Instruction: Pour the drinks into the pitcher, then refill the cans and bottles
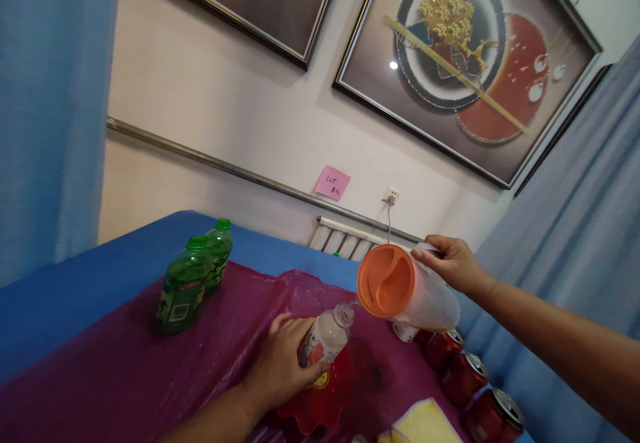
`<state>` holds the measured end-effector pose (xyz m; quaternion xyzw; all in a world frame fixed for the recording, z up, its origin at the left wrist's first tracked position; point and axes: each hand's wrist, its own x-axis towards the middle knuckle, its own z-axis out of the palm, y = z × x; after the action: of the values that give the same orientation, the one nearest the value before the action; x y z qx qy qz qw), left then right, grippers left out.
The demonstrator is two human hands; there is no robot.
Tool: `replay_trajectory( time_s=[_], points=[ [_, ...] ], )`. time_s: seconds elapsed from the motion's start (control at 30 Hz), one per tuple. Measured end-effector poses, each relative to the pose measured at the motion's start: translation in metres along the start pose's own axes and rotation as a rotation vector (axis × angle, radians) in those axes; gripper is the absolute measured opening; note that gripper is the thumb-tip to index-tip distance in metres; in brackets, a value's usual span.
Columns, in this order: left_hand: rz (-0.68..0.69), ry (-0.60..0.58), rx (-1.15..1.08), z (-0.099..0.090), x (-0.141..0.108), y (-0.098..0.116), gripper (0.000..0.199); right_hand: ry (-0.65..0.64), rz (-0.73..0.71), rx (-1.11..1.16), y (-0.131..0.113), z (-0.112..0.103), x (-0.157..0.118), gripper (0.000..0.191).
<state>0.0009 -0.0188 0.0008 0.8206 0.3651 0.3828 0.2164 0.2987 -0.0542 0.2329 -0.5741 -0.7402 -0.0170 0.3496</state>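
My left hand [287,359] is wrapped around a small clear bottle [327,337] with a printed label and no cap, leaning to the right. In my right hand [453,263] is the handle of a translucent pitcher [434,301] with an orange lid [386,281]. The pitcher is tipped far over to the left, its lid close to the bottle's mouth. A thin stream of clear liquid shows between the lid's edge and the mouth. Below the bottle lies a red scalloped dish [327,399] with a yellow emblem, partly hidden by my left hand.
Two green bottles [184,289] stand at the left on a purple plastic sheet [125,363] over a blue table cover [150,246]. Several red cans [493,416] line the right side. A yellow cloth [425,423] lies near the front. Behind are a wall rail [240,173] and framed pictures [465,63].
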Motion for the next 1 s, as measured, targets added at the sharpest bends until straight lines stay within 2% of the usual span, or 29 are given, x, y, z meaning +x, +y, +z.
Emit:
replay_trajectory(
  time_s=[1.0],
  points=[
    [0.036, 0.028, 0.008, 0.0003, -0.0004, -0.0002, 0.054, 0.017, 0.002, -0.011, -0.0003, -0.001, -0.002, 0.059]
  ],
)
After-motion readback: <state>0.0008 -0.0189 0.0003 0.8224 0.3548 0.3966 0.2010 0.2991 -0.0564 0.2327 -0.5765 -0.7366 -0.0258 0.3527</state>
